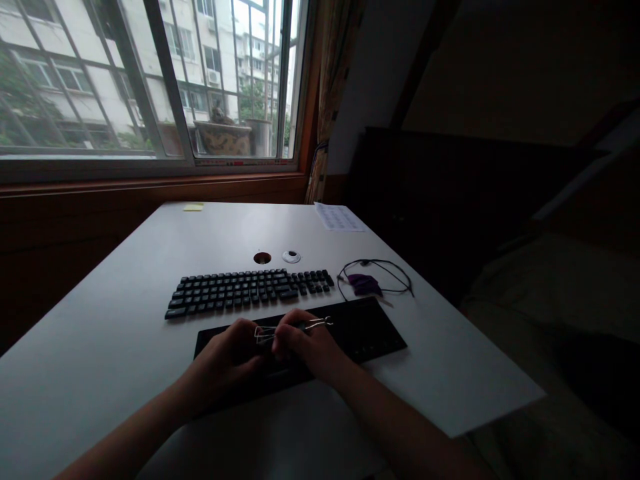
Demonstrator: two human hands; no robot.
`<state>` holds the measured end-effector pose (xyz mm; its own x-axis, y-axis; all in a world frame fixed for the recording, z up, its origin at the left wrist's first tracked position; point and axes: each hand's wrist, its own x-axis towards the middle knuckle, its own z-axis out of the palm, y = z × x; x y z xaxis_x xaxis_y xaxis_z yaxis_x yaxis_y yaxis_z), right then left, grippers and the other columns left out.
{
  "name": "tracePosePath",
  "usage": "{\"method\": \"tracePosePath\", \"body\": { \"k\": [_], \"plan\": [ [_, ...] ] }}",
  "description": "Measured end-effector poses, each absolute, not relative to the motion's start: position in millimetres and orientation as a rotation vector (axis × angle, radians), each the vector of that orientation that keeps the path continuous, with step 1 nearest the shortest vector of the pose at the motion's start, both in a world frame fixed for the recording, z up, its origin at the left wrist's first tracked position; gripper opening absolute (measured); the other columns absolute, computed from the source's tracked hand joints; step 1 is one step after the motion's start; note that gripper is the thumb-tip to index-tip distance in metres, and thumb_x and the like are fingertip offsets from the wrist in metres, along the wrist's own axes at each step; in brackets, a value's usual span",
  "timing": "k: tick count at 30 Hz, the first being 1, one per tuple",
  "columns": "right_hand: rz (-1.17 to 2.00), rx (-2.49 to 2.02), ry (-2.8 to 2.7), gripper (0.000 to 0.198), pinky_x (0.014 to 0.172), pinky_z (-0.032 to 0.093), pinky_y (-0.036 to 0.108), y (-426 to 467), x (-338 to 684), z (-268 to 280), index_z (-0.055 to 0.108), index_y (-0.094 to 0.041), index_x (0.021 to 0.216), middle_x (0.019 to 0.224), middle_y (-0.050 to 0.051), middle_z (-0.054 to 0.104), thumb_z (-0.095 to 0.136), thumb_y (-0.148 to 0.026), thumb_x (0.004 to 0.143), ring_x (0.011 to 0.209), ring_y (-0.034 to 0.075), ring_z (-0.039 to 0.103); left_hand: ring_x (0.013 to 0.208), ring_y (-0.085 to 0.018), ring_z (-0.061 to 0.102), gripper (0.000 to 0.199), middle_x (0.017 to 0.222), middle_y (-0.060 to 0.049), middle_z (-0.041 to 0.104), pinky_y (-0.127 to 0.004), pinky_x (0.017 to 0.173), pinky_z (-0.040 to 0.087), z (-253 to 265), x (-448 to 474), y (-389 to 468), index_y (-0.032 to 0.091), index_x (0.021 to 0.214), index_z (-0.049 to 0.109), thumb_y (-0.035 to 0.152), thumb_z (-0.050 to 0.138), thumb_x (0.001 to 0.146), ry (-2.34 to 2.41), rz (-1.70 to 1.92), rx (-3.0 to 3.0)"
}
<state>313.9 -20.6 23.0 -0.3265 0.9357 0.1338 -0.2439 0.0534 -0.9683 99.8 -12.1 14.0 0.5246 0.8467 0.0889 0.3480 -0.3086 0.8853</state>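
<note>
My right hand [307, 340] is closed around a wire keycap puller [265, 331], whose thin metal loops stick out on both sides of the fingers. Close beside its left-hand loops is my left hand [233, 350], fingers bent and thumb drawn in; what they pinch is too dark to make out. Both hands are over a long black keyboard base [370, 327], which lies slightly angled on the desk and is partly hidden by them. Just beyond it, black keycaps [235, 291] lie in rows in keyboard order.
A dark cable [395, 263] loops around a purple cloth-like item [365, 285] on the right. Behind the keycaps are a round desk hole [263, 258] and a white ring [291, 256]. A printed sheet [340, 217] and yellow notes [193, 207] lie on the white desk [100, 320] at its far edge.
</note>
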Motion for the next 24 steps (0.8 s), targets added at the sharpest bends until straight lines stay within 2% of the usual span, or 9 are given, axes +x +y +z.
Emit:
{"method": "tracePosePath", "body": {
  "k": [2,5,8,10,15,19,22,24],
  "plan": [
    [1.424,-0.778,-1.258,0.023,0.057,0.044,0.026,-18.6,316.3,21.6,0.058,-0.020,0.084,0.067,-0.002,0.064,0.064,-0.043,0.089,0.058,0.012,0.057,0.076,-0.017,0.063,0.023,0.085,-0.001,0.064,-0.026,0.065,0.051,12.5,98.2,-11.1,0.020,0.100,0.051,0.029,0.066,0.084,0.967,0.714,1.853],
    [1.201,-0.874,-1.277,0.029,0.056,0.039,0.025,-15.6,323.7,22.4,0.060,-0.020,0.079,0.061,-0.004,0.052,0.056,-0.045,0.093,0.056,0.012,0.049,0.088,-0.019,0.065,0.030,0.097,-0.004,0.067,-0.031,0.076,0.053,12.3,96.1,-9.5,0.021,0.109,0.051,0.029,0.067,0.085,0.885,0.721,1.696],
    [0.811,-0.984,-1.413,0.042,0.063,0.040,0.027,-14.7,332.7,25.9,0.056,-0.019,0.066,0.070,-0.001,0.045,0.048,-0.046,0.097,0.067,0.013,0.047,0.097,-0.021,0.066,0.038,0.105,-0.006,0.069,-0.035,0.085,0.052,14.5,94.6,-7.6,0.022,0.117,0.049,0.030,0.069,0.085,0.819,0.732,1.530],
    [0.593,-1.003,-1.498,0.041,0.068,0.041,0.029,-15.2,337.3,27.7,0.051,-0.019,0.065,0.078,0.000,0.045,0.047,-0.043,0.097,0.074,0.014,0.047,0.099,-0.022,0.066,0.041,0.107,-0.007,0.070,-0.036,0.086,0.051,17.0,93.8,-6.6,0.022,0.120,0.049,0.031,0.070,0.085,0.797,0.725,1.458],
    [0.376,-0.903,-1.789,0.029,0.071,0.044,0.030,-17.7,338.7,27.7,0.051,-0.020,0.075,0.088,0.003,0.047,0.045,-0.032,0.100,0.079,0.015,0.049,0.099,-0.024,0.067,0.044,0.109,-0.009,0.071,-0.036,0.085,0.050,24.8,93.2,-6.8,0.022,0.120,0.050,0.030,0.073,0.083,0.783,0.712,1.321],
    [0.354,-0.834,-1.953,0.017,0.069,0.047,0.028,-20.4,332.9,26.0,0.062,-0.022,0.094,0.091,0.003,0.050,0.059,-0.038,0.095,0.080,0.015,0.052,0.098,-0.024,0.066,0.046,0.107,-0.009,0.071,-0.037,0.086,0.049,26.3,93.7,-8.1,0.022,0.121,0.049,0.030,0.074,0.083,0.766,0.713,1.287],
    [0.334,-0.809,-2.030,0.038,0.073,0.050,0.028,-22.1,329.2,23.8,0.064,-0.024,0.113,0.094,0.003,0.052,0.073,-0.044,0.082,0.085,0.016,0.054,0.098,-0.024,0.066,0.046,0.106,-0.008,0.071,-0.036,0.084,0.049,24.8,93.7,-9.2,0.023,0.121,0.049,0.031,0.073,0.084,0.756,0.694,1.314],
    [0.334,-0.796,-2.074,0.046,0.072,0.050,0.028,-22.5,328.0,21.9,0.063,-0.024,0.119,0.093,0.003,0.053,0.076,-0.044,0.079,0.084,0.016,0.054,0.097,-0.024,0.066,0.046,0.106,-0.007,0.070,-0.035,0.083,0.049,23.6,93.6,-10.0,0.023,0.122,0.048,0.032,0.073,0.084,0.765,0.686,1.333]
  ]
}}
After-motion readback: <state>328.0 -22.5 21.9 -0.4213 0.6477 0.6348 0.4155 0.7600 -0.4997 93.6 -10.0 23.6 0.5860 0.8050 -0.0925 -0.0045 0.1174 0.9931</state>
